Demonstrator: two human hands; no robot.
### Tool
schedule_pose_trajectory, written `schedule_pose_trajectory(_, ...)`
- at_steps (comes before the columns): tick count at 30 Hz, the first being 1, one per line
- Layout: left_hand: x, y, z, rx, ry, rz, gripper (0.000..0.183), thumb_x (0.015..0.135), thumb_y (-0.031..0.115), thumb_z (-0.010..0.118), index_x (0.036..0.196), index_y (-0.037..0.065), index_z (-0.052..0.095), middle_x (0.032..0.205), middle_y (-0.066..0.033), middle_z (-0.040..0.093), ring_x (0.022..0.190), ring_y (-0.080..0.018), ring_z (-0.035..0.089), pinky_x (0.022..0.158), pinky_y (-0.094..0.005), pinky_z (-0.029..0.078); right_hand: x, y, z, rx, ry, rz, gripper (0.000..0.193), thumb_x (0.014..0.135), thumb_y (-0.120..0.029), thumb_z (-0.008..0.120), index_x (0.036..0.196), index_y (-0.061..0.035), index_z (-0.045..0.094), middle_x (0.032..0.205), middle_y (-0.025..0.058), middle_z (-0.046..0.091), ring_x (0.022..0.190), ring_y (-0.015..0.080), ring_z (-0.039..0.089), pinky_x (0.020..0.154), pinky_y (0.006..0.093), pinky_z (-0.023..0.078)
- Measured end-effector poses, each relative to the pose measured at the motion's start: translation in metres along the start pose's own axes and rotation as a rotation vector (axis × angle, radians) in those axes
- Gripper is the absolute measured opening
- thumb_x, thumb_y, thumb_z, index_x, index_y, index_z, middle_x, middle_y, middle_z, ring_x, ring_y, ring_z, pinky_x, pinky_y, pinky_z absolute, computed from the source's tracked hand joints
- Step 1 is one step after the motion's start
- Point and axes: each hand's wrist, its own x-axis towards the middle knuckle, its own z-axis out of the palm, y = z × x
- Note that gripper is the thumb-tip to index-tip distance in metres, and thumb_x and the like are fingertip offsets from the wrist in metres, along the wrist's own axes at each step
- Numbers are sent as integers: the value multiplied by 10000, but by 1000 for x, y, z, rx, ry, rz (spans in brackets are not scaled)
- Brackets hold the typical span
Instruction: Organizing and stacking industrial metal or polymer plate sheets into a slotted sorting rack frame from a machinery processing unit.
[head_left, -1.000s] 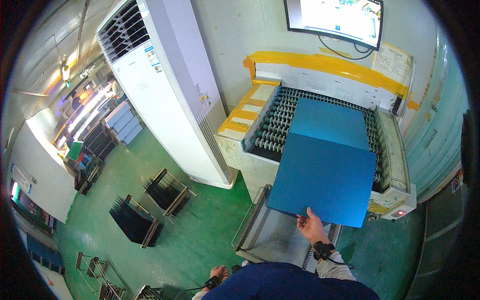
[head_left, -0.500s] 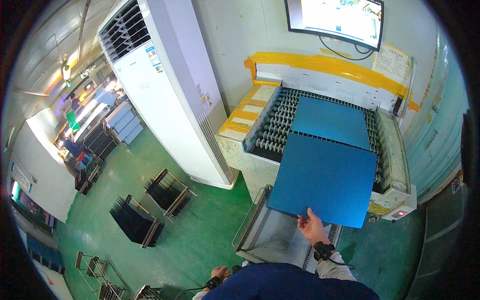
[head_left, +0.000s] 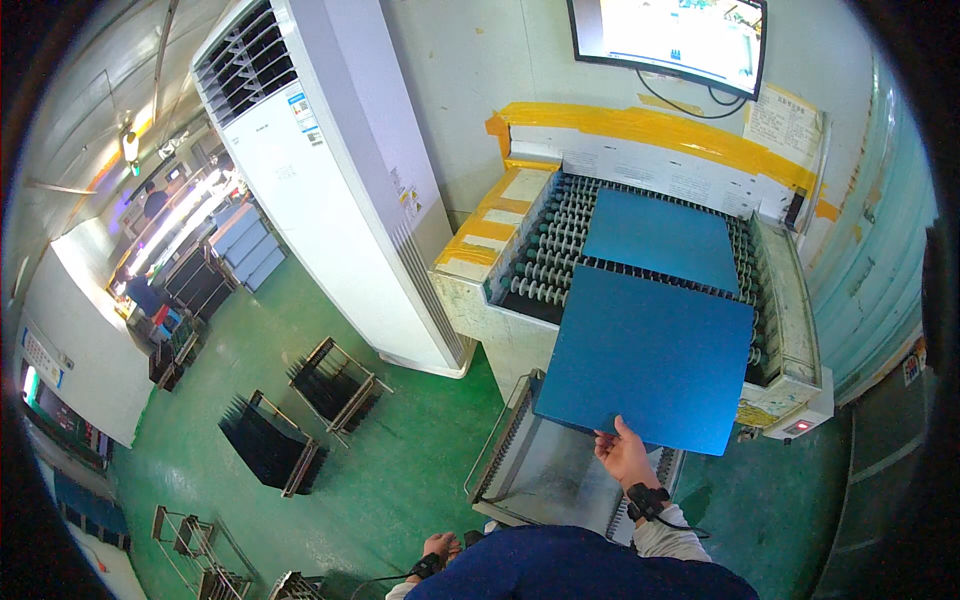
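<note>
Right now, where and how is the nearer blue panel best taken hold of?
Probably by the near edge of the nearer blue panel, from the front, thumb on top and fingers below, where the right hand is. The panel is thin and flat, and this edge juts past the rollers, over the metal rack, leaving room beneath.

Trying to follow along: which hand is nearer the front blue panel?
Right. The right hand holds the front blue panel at its near edge; the left hand is apart, lower left in view.
</note>
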Motion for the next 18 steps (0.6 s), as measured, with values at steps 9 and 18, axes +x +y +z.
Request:
schedule_pose_trajectory(9,14,-8,-2,-27,-34,-43,274,837,201,577,1011,-8,545,823,-154,639,622,-247,623,530,-331,508,-4,-1,5,-6,16,-11,373,800,-349,664,930,-20,544,846,138,578,688,214,544,631,340,463)
schedule_pose_trajectory(18,20,-15,-3,-66,-45,-25,251,832,176,583,999,-6,535,793,-153,632,599,-261,617,491,-344,494,2,-1,-1,29,10,15,373,809,-327,658,951,-12,519,841,153,588,687,233,555,646,355,470)
